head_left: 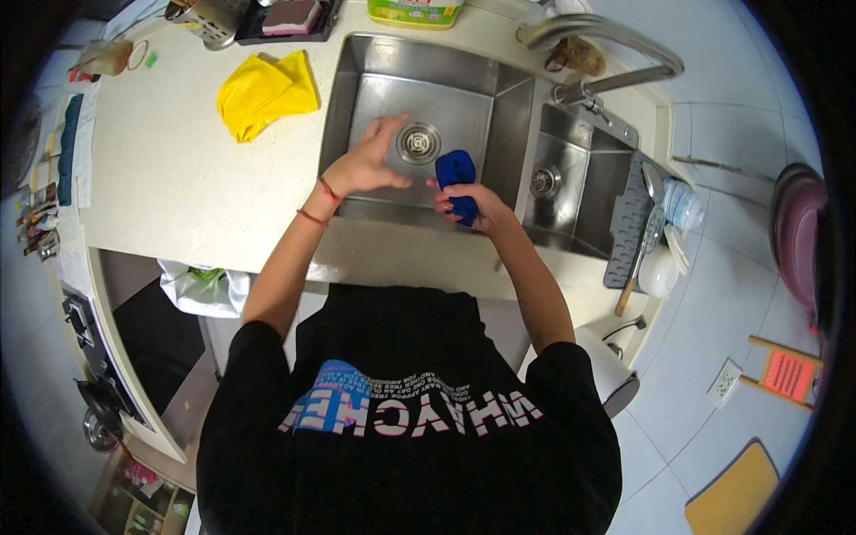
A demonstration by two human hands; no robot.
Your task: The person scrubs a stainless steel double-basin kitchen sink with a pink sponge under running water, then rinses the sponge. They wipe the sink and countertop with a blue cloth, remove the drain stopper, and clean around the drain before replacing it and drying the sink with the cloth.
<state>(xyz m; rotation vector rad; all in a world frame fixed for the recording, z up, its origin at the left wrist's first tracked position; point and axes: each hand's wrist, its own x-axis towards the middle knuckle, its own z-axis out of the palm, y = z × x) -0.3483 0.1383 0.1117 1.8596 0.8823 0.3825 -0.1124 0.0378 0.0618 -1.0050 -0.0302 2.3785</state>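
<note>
In my right hand [479, 204] is a dark blue, rounded oblong piece that looks like a sponge [456, 167]. My fingers wrap round its lower half, over the near right part of the large steel sink basin [428, 96]. My left hand [362, 166] is open and holds nothing, its fingers and thumb spread over the basin's left side. Between the two hands lies the round drain strainer [418, 143] in the basin floor. A folded yellow cloth [266, 93] rests on the counter to the left of the sink.
A curved faucet [615, 67] stands at the far right, by a smaller basin [575, 160]. Along its right side lie a grey mat [629, 227] and utensils. A black tray [287, 27] and a yellow-green container [415, 11] sit behind. A white bag [207, 290] hangs at the counter's front.
</note>
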